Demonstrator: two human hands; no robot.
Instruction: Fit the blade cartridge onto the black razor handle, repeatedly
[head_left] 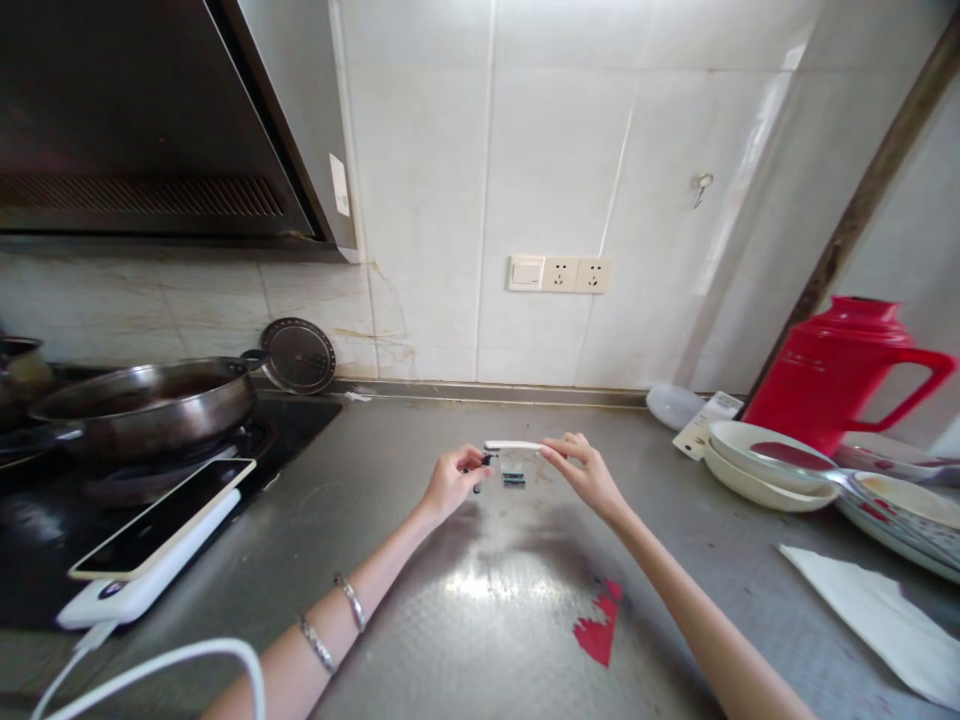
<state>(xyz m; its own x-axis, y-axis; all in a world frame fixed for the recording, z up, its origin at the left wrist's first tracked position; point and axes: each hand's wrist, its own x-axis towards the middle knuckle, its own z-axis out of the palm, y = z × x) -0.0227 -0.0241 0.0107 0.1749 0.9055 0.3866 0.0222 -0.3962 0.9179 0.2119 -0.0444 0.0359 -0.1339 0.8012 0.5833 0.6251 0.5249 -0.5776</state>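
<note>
Near the middle of the metal counter, my left hand (pixel 456 480) and my right hand (pixel 581 470) are raised toward each other. Between them runs a slim white bar (pixel 514 445), slightly curved and held level. My right thumb and fingers pinch its right end. The left fingers are closed on a small dark piece (pixel 487 460) at the bar's left end; whether the two are joined I cannot tell. Just below the bar, two small dark greenish strips (pixel 514 480) lie side by side, too small to identify. Two silver bracelets (pixel 319 645) circle my left forearm.
To the left are a black stove with a steel pan (pixel 150 410), and a phone (pixel 165 520) on a white power bank (pixel 150 575) with a cable. A torn red scrap (pixel 600 625) lies in front. At right stand a red thermos (pixel 832 375), stacked dishes (pixel 765 485) and white paper (pixel 874 625).
</note>
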